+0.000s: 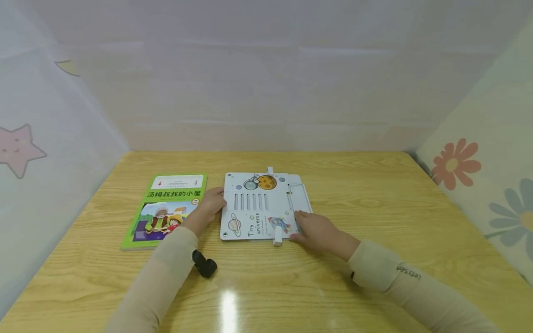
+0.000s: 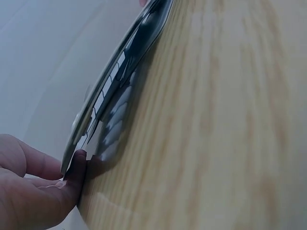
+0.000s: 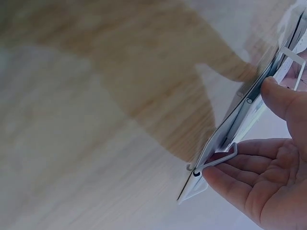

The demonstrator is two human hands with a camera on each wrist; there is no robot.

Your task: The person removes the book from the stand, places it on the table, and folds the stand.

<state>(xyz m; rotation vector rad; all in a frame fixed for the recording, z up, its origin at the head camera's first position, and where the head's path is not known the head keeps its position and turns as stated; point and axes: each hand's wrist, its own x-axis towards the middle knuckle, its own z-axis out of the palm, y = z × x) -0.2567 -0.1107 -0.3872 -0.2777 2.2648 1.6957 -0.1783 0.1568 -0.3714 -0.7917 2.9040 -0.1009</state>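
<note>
A white book stand (image 1: pixel 275 203) printed with "Tiny universe", an astronaut and planets lies folded on the table between both hands. White page clips (image 1: pixel 277 237) stick out at its near and far edges, and a wire bracket (image 1: pixel 297 185) shows along its right side. My left hand (image 1: pixel 212 203) pinches the left edge; in the left wrist view the thumb and fingers (image 2: pixel 33 187) close on the stand's edge, which is tilted off the wood. At the near right corner my right hand (image 1: pixel 316 231) grips the stand, fingers against the white wire (image 3: pixel 220 162) in the right wrist view.
A green picture book (image 1: pixel 170 210) lies flat on the left of the wooden table (image 1: pixel 374 199), beside the left forearm. A black camera (image 1: pixel 205 264) is strapped at the left wrist. Pale cloth walls (image 1: pixel 266 92) enclose the back and sides.
</note>
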